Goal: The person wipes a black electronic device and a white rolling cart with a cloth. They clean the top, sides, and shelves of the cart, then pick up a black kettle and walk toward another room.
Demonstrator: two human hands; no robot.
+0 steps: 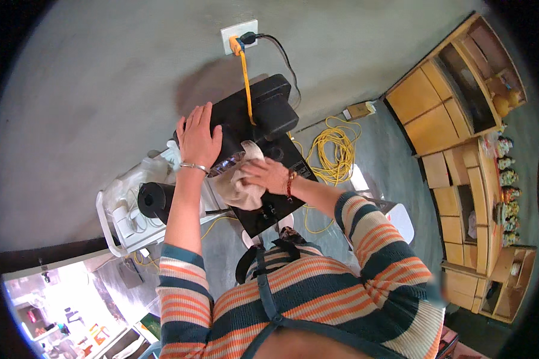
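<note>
My left hand (pixel 201 140) lies flat on top of a black appliance (pixel 269 110), fingers spread. What kind of appliance it is, I cannot tell. With my right hand (pixel 269 176) I press a crumpled beige cloth (pixel 238 190) against its near side, beside a shiny strip (pixel 227 164). Below this is a glossy black panel (pixel 292 204) with small pale markings; the cloth and my right hand cover part of it. A yellow cable (pixel 248 87) hangs across the appliance.
A wall socket (pixel 240 36) holds an orange plug and a black plug. To the left, a white cart (pixel 150 235) carries a black cylinder (pixel 152 199) and plastic wrapping. A coiled yellow cable (pixel 334 155) lies on the floor at right. Wooden cabinets (pixel 431 103) with several figurines stand beyond.
</note>
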